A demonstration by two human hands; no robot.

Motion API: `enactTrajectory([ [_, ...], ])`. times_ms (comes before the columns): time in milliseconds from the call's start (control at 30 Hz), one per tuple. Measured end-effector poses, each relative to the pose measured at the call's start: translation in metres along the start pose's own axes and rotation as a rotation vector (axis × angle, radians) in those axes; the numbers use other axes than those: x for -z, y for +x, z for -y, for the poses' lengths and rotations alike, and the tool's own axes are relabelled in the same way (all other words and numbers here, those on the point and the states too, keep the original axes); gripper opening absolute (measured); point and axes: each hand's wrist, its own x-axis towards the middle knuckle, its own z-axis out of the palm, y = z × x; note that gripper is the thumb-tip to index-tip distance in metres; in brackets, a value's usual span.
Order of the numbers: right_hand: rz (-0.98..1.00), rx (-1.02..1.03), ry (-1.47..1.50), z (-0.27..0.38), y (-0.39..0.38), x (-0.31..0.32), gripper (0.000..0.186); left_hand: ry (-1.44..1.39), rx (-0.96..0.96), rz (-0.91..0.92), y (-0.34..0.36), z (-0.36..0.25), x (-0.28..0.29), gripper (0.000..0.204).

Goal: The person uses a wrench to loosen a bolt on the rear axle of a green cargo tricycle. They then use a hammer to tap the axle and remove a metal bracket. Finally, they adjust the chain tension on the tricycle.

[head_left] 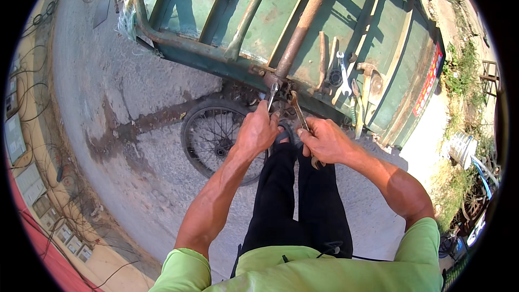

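Observation:
My left hand [258,131] is closed round a silver wrench [272,94], whose head reaches up to the fitting [270,78] at the near end of a rusty axle [303,32]. In my right hand [327,141] is a brown, worn wrench [298,111]. Its upper end is beside the same fitting, and its lower end shows below my fingers. Whether either wrench is seated on a nut is too small to tell. The axle runs across the green metal underside of a cart [238,8].
A spoked wheel [186,143] lies on the concrete left of my feet. On the cart's right part rest a double-ended wrench [343,73], a hammer [367,70], pliers [354,92] and several bars. Loose cables [59,205] lie along the far left; grass [459,75] grows at the right.

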Motion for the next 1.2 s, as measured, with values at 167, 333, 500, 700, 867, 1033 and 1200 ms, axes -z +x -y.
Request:
enactTrajectory([
  [167, -0.008, 0.023, 0.015, 0.003, 0.008, -0.007, 0.030, -0.015, -0.006, 0.006, 0.000, -0.001, 0.002, 0.028],
  [333, -0.225, 0.110, -0.164, -0.044, 0.043, -0.060, 0.033, 0.042, -0.005, 0.003, 0.002, 0.002, -0.001, 0.029],
  [500, -0.425, 0.103, -0.200, -0.066, 0.089, -0.088, 0.034, 0.037, -0.031, -0.017, 0.005, 0.009, -0.006, 0.029],
  [700, -0.280, 0.130, -0.035, -0.042, 0.046, -0.058, 0.028, 0.031, -0.035, -0.012, 0.003, 0.013, -0.005, 0.027],
  [867, -0.028, -0.045, 0.086, -0.009, 0.019, -0.014, 0.028, -0.023, 0.006, 0.018, -0.001, -0.003, 0.002, 0.027],
  [1033, 0.133, -0.138, 0.102, 0.013, 0.022, 0.008, 0.032, 0.002, -0.047, -0.014, 0.003, 0.012, -0.004, 0.026],
  [1200, -0.162, 0.079, -0.011, -0.033, 0.035, -0.049, 0.032, 0.025, -0.037, -0.016, 0.005, 0.009, -0.008, 0.024],
])
